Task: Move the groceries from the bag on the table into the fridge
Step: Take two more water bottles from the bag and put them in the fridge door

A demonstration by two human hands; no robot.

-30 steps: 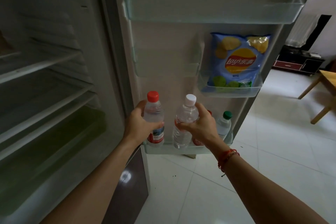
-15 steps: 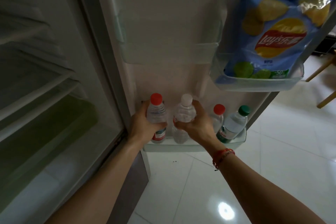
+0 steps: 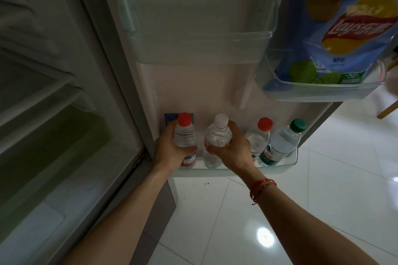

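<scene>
2 bottles sit at the bottom door shelf's [image 3: 286, 165] left end, my left hand [image 3: 170, 151] gripping the red-capped bottle [image 3: 184, 134], my right hand [image 3: 234, 150] the white-capped bottle [image 3: 217, 135]; next, I reckon, release both.

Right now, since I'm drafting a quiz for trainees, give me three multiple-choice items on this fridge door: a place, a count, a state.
1. The chip bag stands: A) on the floor B) in a middle door bin C) in a drawer.
2. Bottles on the bottom door shelf: A) two B) three C) four.
3. The right hand: A) lies open B) grips the white-capped bottle C) holds the bag.
Key: B, bin wall holds it; C, red, white, red, green caps; B, fingers curl round it.
</scene>
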